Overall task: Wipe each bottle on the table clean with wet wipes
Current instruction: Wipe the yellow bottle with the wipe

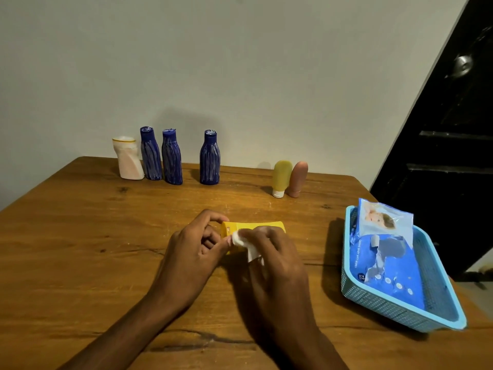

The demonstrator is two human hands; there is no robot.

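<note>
**Yellow bottle getting wiped mid-table**

So I'm looking down at the wooden table (80, 236) and both hands are meeting right in the middle of it. The yellow bottle (253, 226) is lying on its side between them, its long axis running left to right. My left hand (192, 252) is gripping the bottle's left end, fingers curling over the top and thumb coming in from below. My right hand (274, 265) is pinching a white wet wipe (245, 243) and pressing it against the near face of the bottle, just beside the left thumb.

Along the back edge, well apart from the hands, 6 more containers are standing: a white bottle (128, 158) leaning at the far left, 3 blue bottles (150, 153) (172, 157) (210, 157) streaked with white, then a yellow-green tube (281, 177) and a pink tube (298, 178) touching each other, caps down.

Off to my right, a blue basket (400, 303) is holding a wipes pack (384, 252).
</note>
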